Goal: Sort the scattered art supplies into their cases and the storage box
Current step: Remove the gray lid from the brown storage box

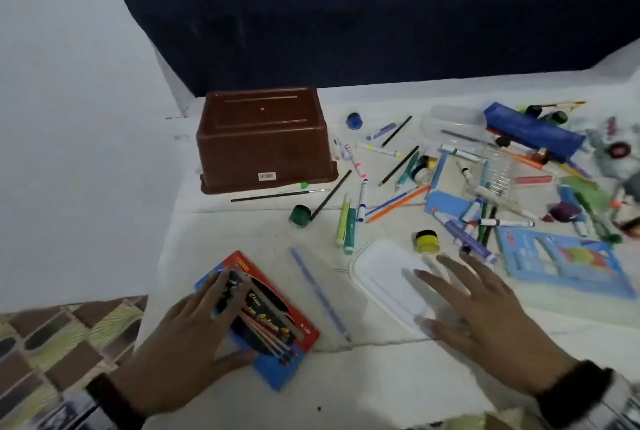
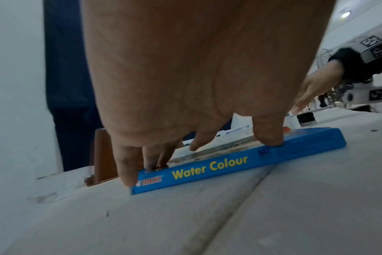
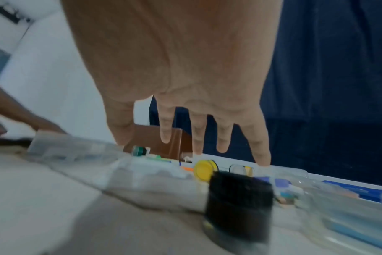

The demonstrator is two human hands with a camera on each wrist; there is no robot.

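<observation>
At the near left of the white table, the left hand sits on the water colour box: fingers curled over its far edge, thumb against the near edge. That looks like a pick-up grip, or just pinning the box so it doesn't slide. The right hand is spread, fingers straight and apart, holding nothing, above the white plastic lid, probably lining up to take it next, though contact can't be confirmed from the blurred wrist view. The brown storage box is upside down at the back left, base up, so nothing can go into it until it's flipped. Supplies are strewn loose across the middle and right, none sorted yet. Counts: one storage box, one water colour box, one white lid, one blue pencil pouch far right, one blue paint-tube tray. Small paint pots: green, yellow, blue, so three clear; others are too blurred. Markers and pencils: well over a dozen, no exact count.
</observation>
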